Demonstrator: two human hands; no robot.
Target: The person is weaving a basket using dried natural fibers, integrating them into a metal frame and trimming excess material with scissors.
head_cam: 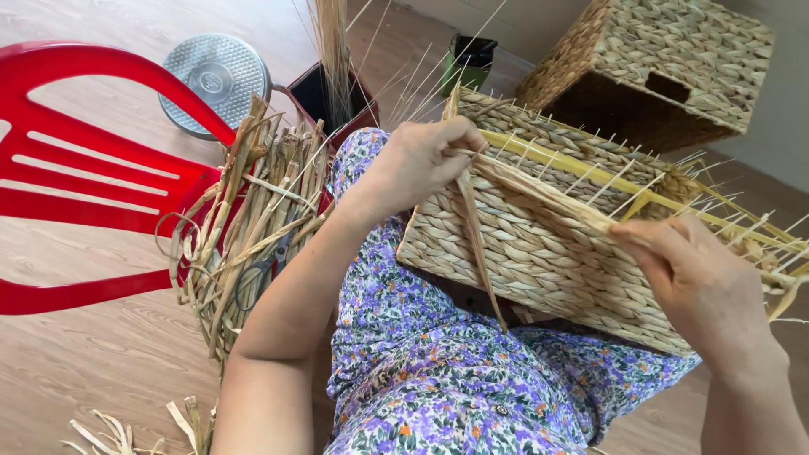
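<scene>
A half-woven straw basket (531, 253) rests on my lap, over floral-print trousers, with thin upright stakes sticking out of its top edge. My left hand (421, 160) is closed on dried straw strands at the basket's near-left rim; one loose strand hangs down over the woven side. My right hand (691, 270) pinches the other end of a flat straw strand (548, 198) stretched along the rim between both hands. A yellow strip runs along the upper edge.
A red plastic chair (93, 168) lies at left with a bundle of dried straw (244, 219) and scissors on it. A finished woven basket (666, 67) stands at back right. A round metal lid (215, 80), a dark container of stalks (324, 97) and a green cup sit on the wooden floor.
</scene>
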